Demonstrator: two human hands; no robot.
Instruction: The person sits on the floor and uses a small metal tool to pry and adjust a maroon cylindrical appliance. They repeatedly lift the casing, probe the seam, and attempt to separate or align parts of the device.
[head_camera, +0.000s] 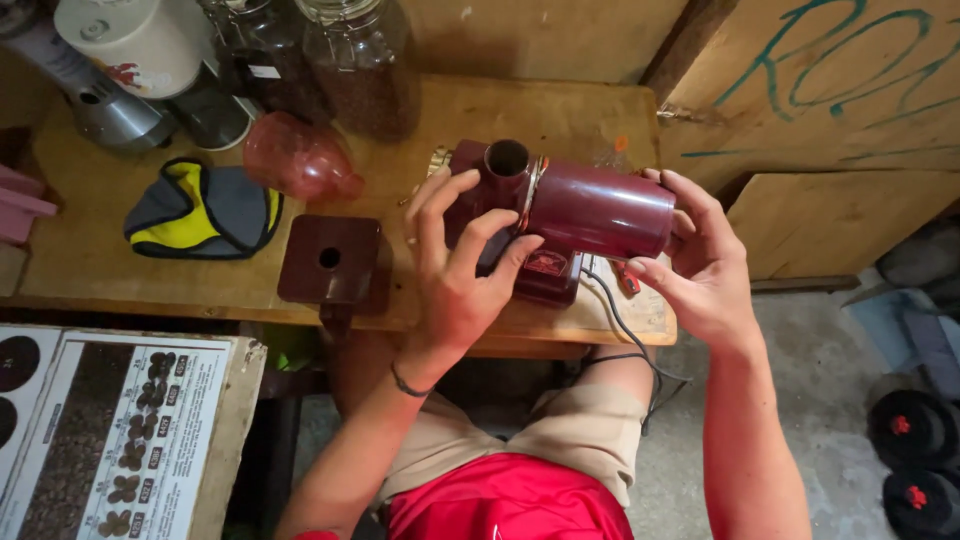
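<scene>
Wooden table (90, 265), worn top, set against a plywood wall; its front edge runs just above the person's knees. Dark red electric grinder (560, 215) — cylindrical body lying on its side near the table's right front corner, open round inlet facing up, black cord trailing off the front edge. Right hand (700, 255): fingers spread and wrapped round the cylinder's right end, clamped on it. Left hand (460, 260): fingers apart, tips and thumb pressed on the grinder's collar and base beside the inlet. Judged step: the body is being steadied and turned or fitted at its collar; the next move would call for a firm counter-hold by the right hand while the left works the joint. Dark red square lid (330, 260) with a centre hole, at the front edge, left of the grinder. Grey and yellow cloth pouch (200, 212), left middle of the table. Pink translucent hopper (298, 158) on its side, behind the lid. Glass jars (350, 60) of dark beans — back edge. White and metal appliance (125, 70), back left corner.
</scene>
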